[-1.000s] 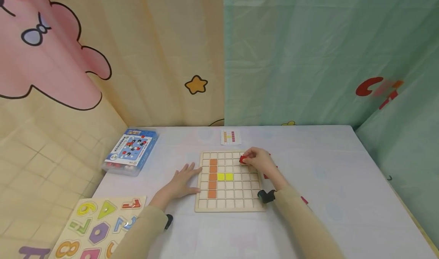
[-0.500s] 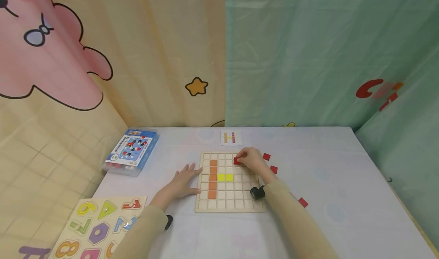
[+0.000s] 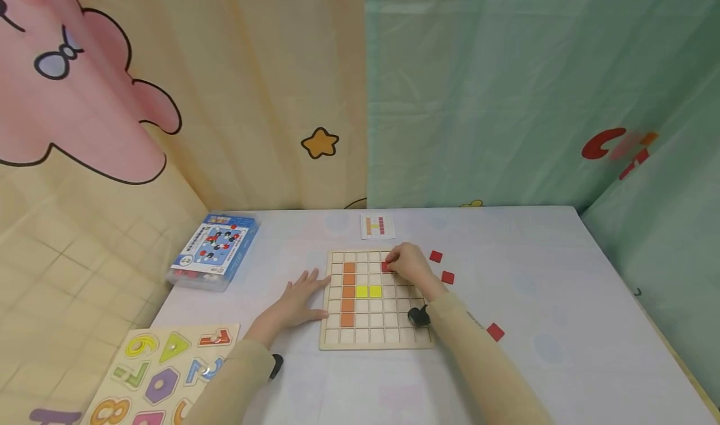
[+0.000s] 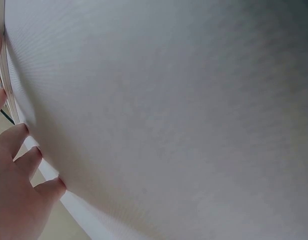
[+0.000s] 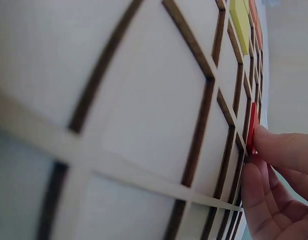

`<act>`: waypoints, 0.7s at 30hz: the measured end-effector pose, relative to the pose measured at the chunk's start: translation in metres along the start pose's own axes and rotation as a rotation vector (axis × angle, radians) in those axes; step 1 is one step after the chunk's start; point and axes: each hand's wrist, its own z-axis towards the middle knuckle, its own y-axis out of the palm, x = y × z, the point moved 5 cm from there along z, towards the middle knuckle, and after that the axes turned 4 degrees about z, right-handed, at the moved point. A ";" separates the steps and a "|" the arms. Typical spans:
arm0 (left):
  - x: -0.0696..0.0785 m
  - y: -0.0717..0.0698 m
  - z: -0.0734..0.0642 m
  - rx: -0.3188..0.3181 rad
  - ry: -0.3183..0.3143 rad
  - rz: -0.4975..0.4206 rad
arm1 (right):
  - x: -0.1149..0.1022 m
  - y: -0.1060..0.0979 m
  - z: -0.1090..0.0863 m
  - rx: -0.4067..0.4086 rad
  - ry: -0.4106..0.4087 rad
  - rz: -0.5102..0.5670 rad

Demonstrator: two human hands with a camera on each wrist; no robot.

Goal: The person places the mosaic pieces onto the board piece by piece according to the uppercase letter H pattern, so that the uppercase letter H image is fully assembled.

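A wooden grid board (image 3: pixel 377 345) lies on the table, with a column of orange square tiles (image 3: pixel 349 292) and two yellow tiles (image 3: pixel 368 292) set in its cells. My right hand (image 3: pixel 410 265) pinches a red square tile (image 3: pixel 385 267) at a cell in the second row from the far side. In the right wrist view, the thumb rests against that tile's edge, low against the grid. My left hand (image 3: pixel 297 301) lies spread on the table, thumb and forefinger touching the board's left rim; its other fingers are straight in the left wrist view.
Loose red tiles (image 3: pixel 448 277) lie right of the board, one nearer me. Behind the board is a small printed pattern card (image 3: pixel 378 226). A clear-sided blue box (image 3: pixel 216 250) stands back left, and a number-and-shape puzzle board (image 3: pixel 194 350) lies front left.
My right hand has moved left with the red tile and lowered it to a cell of the far second row. Loose red tiles came into fuller view. The left hand stays put.
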 end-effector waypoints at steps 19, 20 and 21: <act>0.001 -0.001 0.000 0.000 -0.001 0.000 | 0.028 -0.061 -0.023 0.011 -0.003 0.145; 0.000 0.000 0.000 -0.001 -0.001 0.000 | 0.033 -0.066 -0.024 0.015 0.000 0.146; 0.000 0.000 0.000 -0.001 -0.001 -0.001 | 0.039 -0.070 -0.026 0.017 0.001 0.146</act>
